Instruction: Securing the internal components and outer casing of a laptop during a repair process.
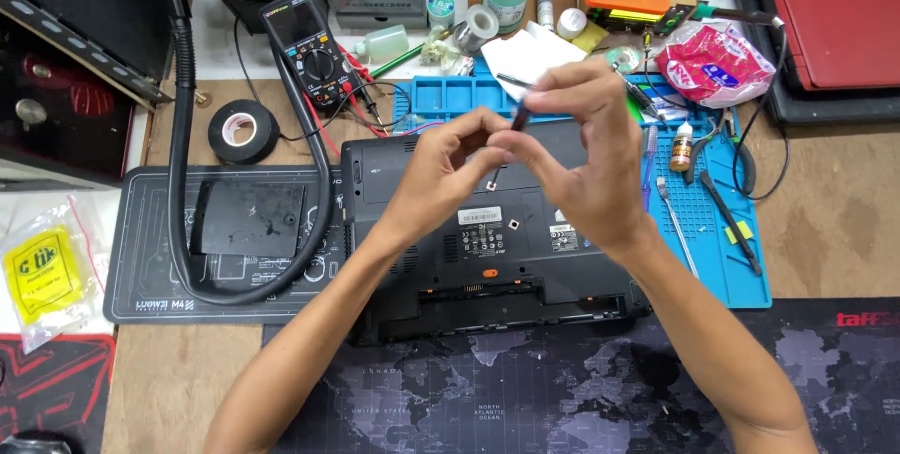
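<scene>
Above the upturned black laptop (478, 238), both hands meet w/ fingertips nearly touching. Right hand (586, 149) pinched on a thin dark screwdriver (520, 114), tip angled down toward the laptop's underside. Left hand (445, 163) w/ thumb & forefinger closed together just beside the tip; can't tell what's between them. Multimeter (311, 49) & black tape roll (242, 130) lie left of the laptop, blue mat (712, 229) to its right.

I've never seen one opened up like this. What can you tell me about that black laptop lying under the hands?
The laptop lies closed and upside down, its matte black plastic underside facing up. Vent slots, a few white stickers and small square holes show on it, and a long empty bay runs along its near edge. Its far end rests on a blue mat, its near edge on a dark map-printed mat. Both hands hover above it, not touching.
</scene>
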